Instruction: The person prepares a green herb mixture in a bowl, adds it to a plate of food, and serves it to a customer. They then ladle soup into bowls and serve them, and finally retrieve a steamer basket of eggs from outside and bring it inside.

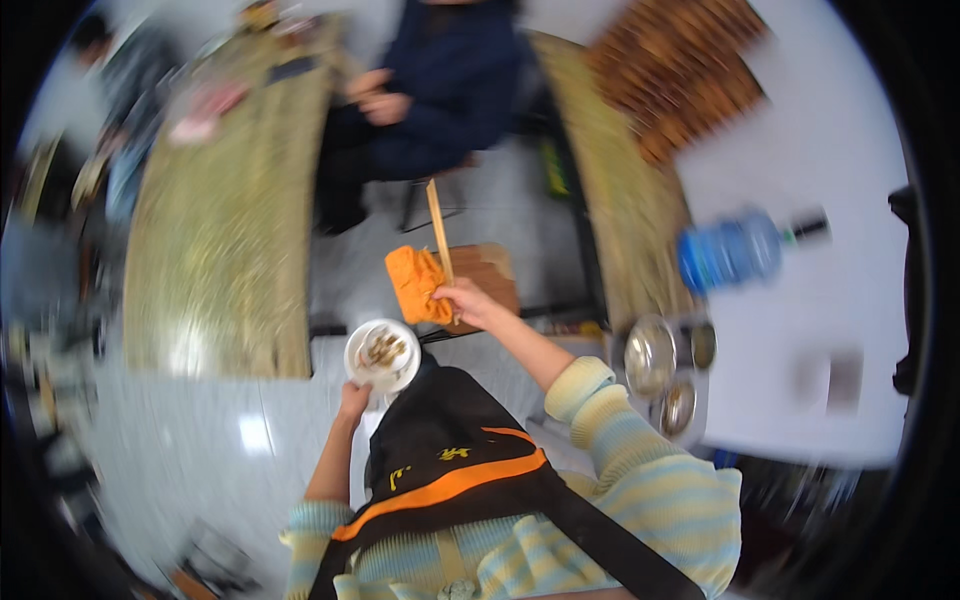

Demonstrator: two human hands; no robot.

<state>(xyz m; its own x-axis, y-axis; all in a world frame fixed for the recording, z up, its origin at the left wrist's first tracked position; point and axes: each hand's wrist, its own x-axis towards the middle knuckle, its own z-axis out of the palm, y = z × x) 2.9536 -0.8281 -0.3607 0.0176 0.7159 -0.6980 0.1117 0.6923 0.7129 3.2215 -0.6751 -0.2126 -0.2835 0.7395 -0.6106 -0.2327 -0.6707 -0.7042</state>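
Observation:
My left hand (355,396) grips the near rim of a white bowl (407,373), held level over the floor in front of my apron. Brownish food scraps (385,347) lie inside the bowl. Farther forward and to the right, my right hand (466,300) is closed on a folded orange cloth (415,285) and a pair of wooden chopsticks (438,225). The chopsticks point away from me, and the cloth hangs to their left. Below the right hand stands a stool with a brown wooden seat (491,274), partly hidden.
Wooden tables (217,277) stand left and right (611,187). A person in dark clothing (450,82) sits ahead, another (139,97) is at far left. On the right are metal bowls (650,356), a blue water jug (731,250) and a brown slatted wooden thing (675,67).

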